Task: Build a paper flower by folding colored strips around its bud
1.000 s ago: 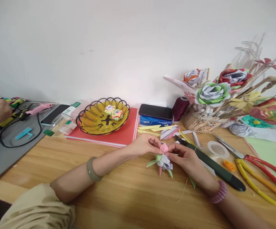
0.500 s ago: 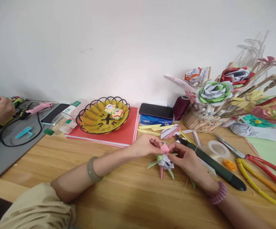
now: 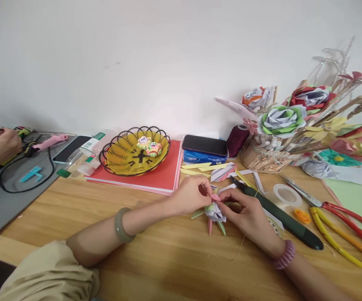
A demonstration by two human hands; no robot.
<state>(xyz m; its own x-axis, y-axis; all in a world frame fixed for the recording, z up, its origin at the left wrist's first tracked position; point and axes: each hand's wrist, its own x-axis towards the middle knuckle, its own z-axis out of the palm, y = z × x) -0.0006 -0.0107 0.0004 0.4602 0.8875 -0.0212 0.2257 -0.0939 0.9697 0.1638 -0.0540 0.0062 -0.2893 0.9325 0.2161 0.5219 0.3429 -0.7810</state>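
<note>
Between my hands is a small folded piece of pink paper (image 3: 215, 197), pinched from both sides. My left hand (image 3: 194, 191) closes thumb and fingertips on its left edge, and my right hand (image 3: 242, 209) grips its right edge. Just below the fingers lies a white-and-green folded paper flower (image 3: 215, 213), with narrow green and pink paper petals spread around it on the wooden table (image 3: 143, 251). My right fingers partly cover the flower's right side; whether they touch it I cannot tell. A thin thread trails on the table under my right wrist.
A yellow woven basket (image 3: 121, 156) with small paper balls stands on red paper (image 3: 165, 179). A dark green utility knife (image 3: 287, 221), tape roll (image 3: 286, 195) and scissors (image 3: 331, 209) lie right, before a pot of paper flowers (image 3: 264, 156). Another person's hand (image 3: 1, 150) is far left.
The pink paper has tilted and now looks flatter and narrower between my fingertips. Both hands have shifted only slightly, and the flower below has moved a little left.
</note>
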